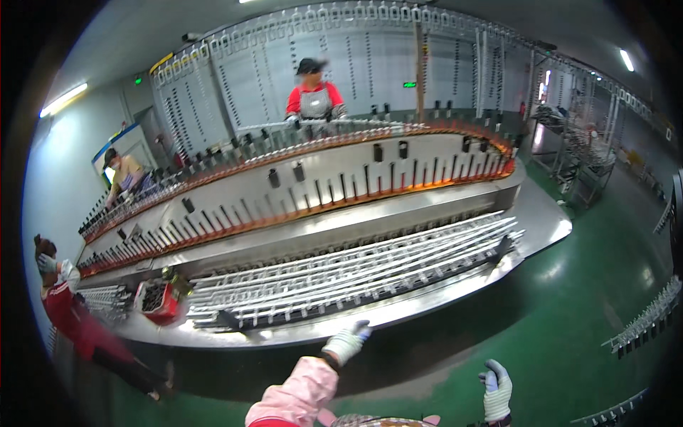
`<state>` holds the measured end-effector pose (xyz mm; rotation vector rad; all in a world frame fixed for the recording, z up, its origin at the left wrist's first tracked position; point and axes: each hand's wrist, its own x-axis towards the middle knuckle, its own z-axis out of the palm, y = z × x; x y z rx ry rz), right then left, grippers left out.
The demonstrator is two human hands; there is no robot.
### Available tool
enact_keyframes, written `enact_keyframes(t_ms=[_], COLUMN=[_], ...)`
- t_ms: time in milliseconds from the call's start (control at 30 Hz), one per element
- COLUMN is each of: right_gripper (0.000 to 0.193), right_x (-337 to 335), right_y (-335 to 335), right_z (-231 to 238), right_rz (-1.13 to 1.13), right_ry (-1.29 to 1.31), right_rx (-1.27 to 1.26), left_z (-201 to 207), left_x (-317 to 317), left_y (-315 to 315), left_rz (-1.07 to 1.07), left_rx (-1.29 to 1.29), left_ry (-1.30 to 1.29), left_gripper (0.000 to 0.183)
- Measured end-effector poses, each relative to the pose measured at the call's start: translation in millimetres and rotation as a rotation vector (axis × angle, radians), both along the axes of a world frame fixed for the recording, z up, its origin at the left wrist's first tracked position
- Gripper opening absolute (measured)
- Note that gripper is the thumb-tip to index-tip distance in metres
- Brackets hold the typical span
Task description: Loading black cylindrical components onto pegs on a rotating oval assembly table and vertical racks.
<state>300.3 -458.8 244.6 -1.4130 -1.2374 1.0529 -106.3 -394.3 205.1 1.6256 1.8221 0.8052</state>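
Observation:
My left hand [347, 341], in a white knit glove with grey fingertips, hangs just in front of the steel table's [398, 313] near edge. Its fingers stretch forward, apart from the things on the table, and nothing shows in them. Over the green floor at the lower right is my right hand [497, 393], gloved alike. Its fingers point up, loosely bent and apart, with nothing visible in them. Nearest to my left hand lies a rack of long silvery rods with short side prongs [356, 274], stacked side by side. Black brackets [231, 320] stand at its ends.
A red box of small dark parts [158, 300] stands left of the rods. Behind them runs a looped conveyor with upright black pegs [341, 186]. Co-workers stand at the far side [313, 99], farther left [128, 174] and near left [78, 313]. Pronged racks [647, 317] hang at right.

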Motion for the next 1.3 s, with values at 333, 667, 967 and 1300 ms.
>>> enact_keyframes(t_ms=[333,667,967,1300], right_gripper=[0.026,0.027,0.024,0.028], right_x=[-299,-445,-537,-574], right_y=[-31,8,111,162], right_z=[-32,-53,-79,-84], right_rz=[0.451,0.580,0.556,0.543], right_ry=[-0.134,-0.205,-0.289,0.041], right_rx=[0.078,0.006,0.056,-0.270], left_z=[-55,-83,-96,11], left_x=[-428,-576,-617,-645], left_y=[-188,-172,-111,-35], left_rz=[0.865,0.634,0.195,0.098], left_rx=[0.372,-0.089,-0.304,-0.169], left_ry=[-0.577,0.668,0.796,0.675], left_gripper=[0.019,0.031,0.030,0.022])
